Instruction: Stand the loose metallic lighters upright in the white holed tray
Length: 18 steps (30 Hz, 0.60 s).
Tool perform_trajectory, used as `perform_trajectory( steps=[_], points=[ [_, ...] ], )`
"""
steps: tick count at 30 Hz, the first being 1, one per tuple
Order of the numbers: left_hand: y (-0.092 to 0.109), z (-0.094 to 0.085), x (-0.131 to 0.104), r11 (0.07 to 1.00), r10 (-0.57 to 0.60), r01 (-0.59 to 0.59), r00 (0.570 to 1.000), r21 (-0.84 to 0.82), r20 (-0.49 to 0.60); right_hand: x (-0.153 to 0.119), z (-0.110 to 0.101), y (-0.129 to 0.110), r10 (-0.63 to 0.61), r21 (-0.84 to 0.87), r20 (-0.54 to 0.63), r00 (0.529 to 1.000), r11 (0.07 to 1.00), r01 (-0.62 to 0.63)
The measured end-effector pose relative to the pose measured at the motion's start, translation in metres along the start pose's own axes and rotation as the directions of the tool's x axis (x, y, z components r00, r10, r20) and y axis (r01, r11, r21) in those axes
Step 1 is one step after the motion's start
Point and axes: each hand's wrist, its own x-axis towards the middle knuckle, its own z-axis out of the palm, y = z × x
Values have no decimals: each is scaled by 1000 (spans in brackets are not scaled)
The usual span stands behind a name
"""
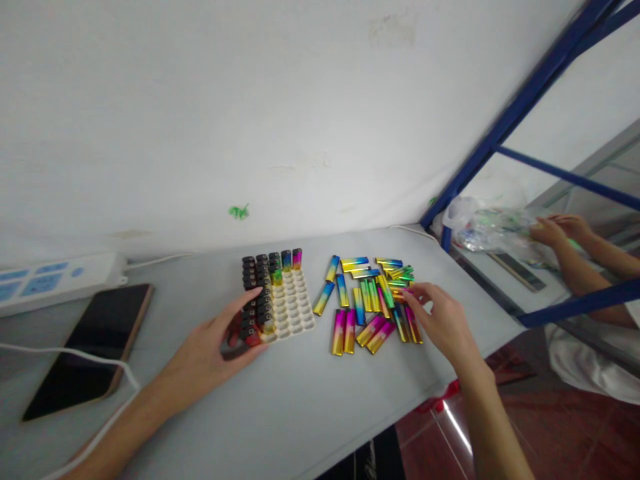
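A white tray (296,327) with rows of round pockets stands on the table, its left rows filled with black-topped lighters (263,287). A few colourful ones sit upright along its back row. My left hand (215,340) is wrapped round the tray's left front part, thumb over the black tops and fingers at the front edge. To the right lies a loose spread of shiny lighters (344,331) in blue, gold, magenta and green. At the right side of that spread, my right hand (443,320) pinches a magenta-and-gold lighter (400,293); the fingertips partly cover it.
A phone (90,347) lies at the left, a white cable (115,363) crossing it, beside a power strip (60,280). A wall rises behind the table. Blue frame bars (500,127) stand at the right; beyond them are another person's hands (560,230) at a plastic bag (495,227).
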Motion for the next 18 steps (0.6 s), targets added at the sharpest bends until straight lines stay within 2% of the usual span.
perform_trajectory(
  steps=[3,7,13,18],
  points=[
    [0,1,1,998,-7,7,1000,-61,7,-23,-5,10,67,4,-4,998,998,-67],
    [1,1,2,994,-11,12,1000,-105,14,-42,0,8,138,28,63,989,990,-140],
    [2,-2,3,993,-20,25,999,-116,45,-34,18,-5,100,58,86,991,993,-105],
    [3,-2,1,991,-13,22,998,-131,69,-29,14,-10,100,160,79,992,981,-111]
  ],
)
